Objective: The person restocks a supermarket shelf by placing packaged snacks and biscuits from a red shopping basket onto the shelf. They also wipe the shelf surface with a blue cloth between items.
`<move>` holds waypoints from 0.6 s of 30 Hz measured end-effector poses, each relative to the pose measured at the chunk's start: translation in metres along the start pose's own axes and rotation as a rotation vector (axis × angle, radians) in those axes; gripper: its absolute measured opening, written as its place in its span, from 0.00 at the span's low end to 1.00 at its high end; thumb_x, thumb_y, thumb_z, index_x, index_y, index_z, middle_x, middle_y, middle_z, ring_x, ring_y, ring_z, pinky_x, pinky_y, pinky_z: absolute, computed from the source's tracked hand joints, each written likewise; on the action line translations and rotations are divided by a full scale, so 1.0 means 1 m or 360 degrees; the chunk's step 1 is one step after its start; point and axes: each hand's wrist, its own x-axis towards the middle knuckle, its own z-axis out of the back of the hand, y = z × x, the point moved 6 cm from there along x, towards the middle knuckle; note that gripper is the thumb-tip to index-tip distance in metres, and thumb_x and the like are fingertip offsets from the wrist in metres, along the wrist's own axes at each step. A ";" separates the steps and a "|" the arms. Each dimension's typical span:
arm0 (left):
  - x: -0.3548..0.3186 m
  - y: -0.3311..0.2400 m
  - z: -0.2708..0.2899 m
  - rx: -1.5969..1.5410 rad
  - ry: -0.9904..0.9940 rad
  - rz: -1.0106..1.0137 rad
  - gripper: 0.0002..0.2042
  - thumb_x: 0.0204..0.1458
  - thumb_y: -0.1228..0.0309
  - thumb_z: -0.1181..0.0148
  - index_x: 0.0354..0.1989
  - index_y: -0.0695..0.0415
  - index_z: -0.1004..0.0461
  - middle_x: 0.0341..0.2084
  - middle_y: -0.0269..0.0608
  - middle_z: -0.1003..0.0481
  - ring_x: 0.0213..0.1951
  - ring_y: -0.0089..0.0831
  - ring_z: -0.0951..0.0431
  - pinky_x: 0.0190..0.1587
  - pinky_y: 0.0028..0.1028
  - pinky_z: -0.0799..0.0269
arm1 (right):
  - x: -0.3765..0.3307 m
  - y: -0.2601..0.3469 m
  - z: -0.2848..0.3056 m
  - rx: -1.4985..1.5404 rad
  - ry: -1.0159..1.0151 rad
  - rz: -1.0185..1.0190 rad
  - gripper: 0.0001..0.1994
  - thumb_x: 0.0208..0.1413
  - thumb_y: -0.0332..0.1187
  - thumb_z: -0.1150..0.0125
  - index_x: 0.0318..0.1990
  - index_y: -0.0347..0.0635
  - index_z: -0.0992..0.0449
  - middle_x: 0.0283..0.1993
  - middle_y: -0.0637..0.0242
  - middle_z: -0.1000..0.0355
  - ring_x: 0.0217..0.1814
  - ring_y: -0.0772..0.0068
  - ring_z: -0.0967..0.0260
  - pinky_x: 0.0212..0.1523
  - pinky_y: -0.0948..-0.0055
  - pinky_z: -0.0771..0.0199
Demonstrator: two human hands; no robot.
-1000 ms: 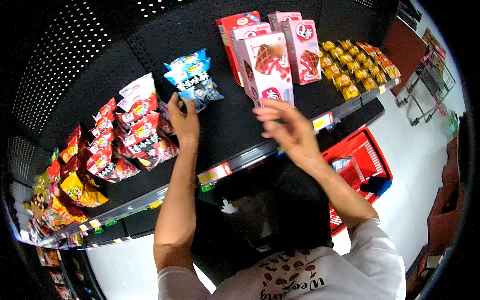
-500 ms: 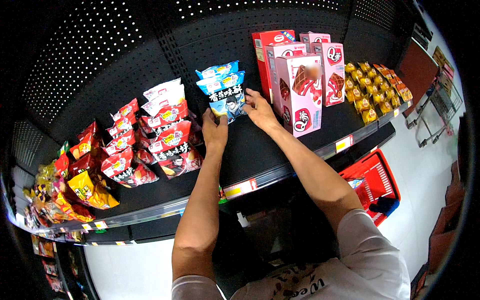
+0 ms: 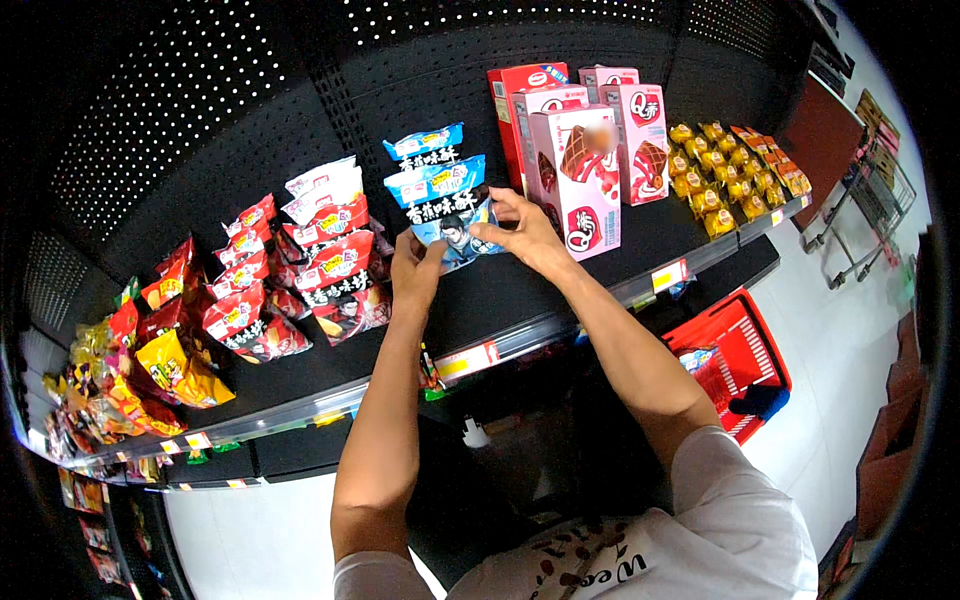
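Observation:
A blue snack bag [image 3: 437, 190] with a dark lower half stands upright on the black shelf [image 3: 500, 290]. My left hand [image 3: 413, 275] grips its lower left side, the thumb across the front and the fingers behind. At its right side my right hand [image 3: 527, 235] holds it the same way, thumb on the printed front. A second blue snack bag [image 3: 425, 142] stands just behind, apart from the first, with its lower part hidden.
Red and white snack bags [image 3: 340, 265] stand in rows to the left, beside yellow bags [image 3: 182, 370]. On the right are pink boxes [image 3: 575, 190], a red box [image 3: 507, 130] and small gold packs [image 3: 712, 190]. Below right sits a red basket [image 3: 740, 350]; a cart [image 3: 865, 215] stands farther off.
The front blue bag has come toward me, opening a gap to the bag behind it. Both my thumbs have closed onto its front. The view has shifted slightly.

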 end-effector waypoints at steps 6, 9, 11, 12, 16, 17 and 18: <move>-0.033 -0.012 -0.002 -0.0094 0.0212 0.0096 0.22 0.57 0.66 0.39 0.56 0.66 0.34 0.43 0.44 0.25 0.43 0.31 0.21 0.42 0.30 0.19 | -0.040 0.044 -0.003 0.0261 0.0202 0.0125 0.41 0.49 0.36 0.22 0.69 0.37 0.38 0.59 0.59 0.28 0.57 0.69 0.29 0.59 0.67 0.28; -0.041 -0.021 0.003 0.0163 0.0015 -0.0179 0.31 0.57 0.64 0.37 0.64 0.68 0.39 0.47 0.51 0.26 0.48 0.37 0.22 0.44 0.31 0.21 | -0.050 0.057 0.009 0.0253 0.0113 0.0114 0.41 0.48 0.35 0.22 0.68 0.36 0.38 0.58 0.60 0.27 0.57 0.71 0.29 0.58 0.68 0.28; -0.048 -0.033 0.012 0.0491 -0.0236 -0.0566 0.34 0.56 0.64 0.34 0.67 0.69 0.41 0.53 0.57 0.28 0.52 0.41 0.25 0.46 0.31 0.23 | -0.058 0.064 0.018 0.0178 0.0035 0.0065 0.41 0.48 0.35 0.22 0.68 0.37 0.37 0.58 0.59 0.26 0.57 0.71 0.28 0.58 0.68 0.28; -0.064 -0.065 -0.003 0.0502 -0.0337 -0.0563 0.33 0.55 0.66 0.32 0.66 0.66 0.39 0.54 0.56 0.29 0.53 0.40 0.26 0.45 0.30 0.24 | -0.064 0.064 0.032 0.0102 -0.0028 0.0016 0.40 0.48 0.35 0.22 0.68 0.38 0.37 0.58 0.57 0.26 0.57 0.71 0.28 0.58 0.69 0.28; -0.091 -0.125 -0.007 0.0825 -0.0458 -0.1077 0.27 0.51 0.72 0.29 0.61 0.59 0.29 0.50 0.47 0.26 0.48 0.37 0.26 0.42 0.31 0.27 | -0.080 0.061 0.033 -0.0064 0.0010 0.0245 0.42 0.47 0.37 0.21 0.69 0.36 0.38 0.62 0.54 0.29 0.62 0.64 0.30 0.63 0.65 0.32; -0.095 -0.135 -0.011 0.0918 -0.0434 -0.1160 0.27 0.50 0.72 0.29 0.60 0.59 0.28 0.49 0.46 0.25 0.48 0.37 0.26 0.43 0.32 0.28 | -0.085 0.061 0.033 -0.0247 0.0016 0.0279 0.42 0.47 0.38 0.21 0.68 0.36 0.37 0.62 0.53 0.30 0.63 0.63 0.30 0.63 0.64 0.32; -0.099 -0.139 -0.013 0.1016 -0.0416 -0.1236 0.26 0.49 0.73 0.28 0.59 0.58 0.26 0.48 0.44 0.24 0.47 0.38 0.26 0.45 0.33 0.28 | -0.090 0.067 0.030 -0.0427 0.0032 0.0313 0.42 0.46 0.38 0.22 0.68 0.37 0.37 0.63 0.52 0.30 0.64 0.61 0.31 0.64 0.63 0.33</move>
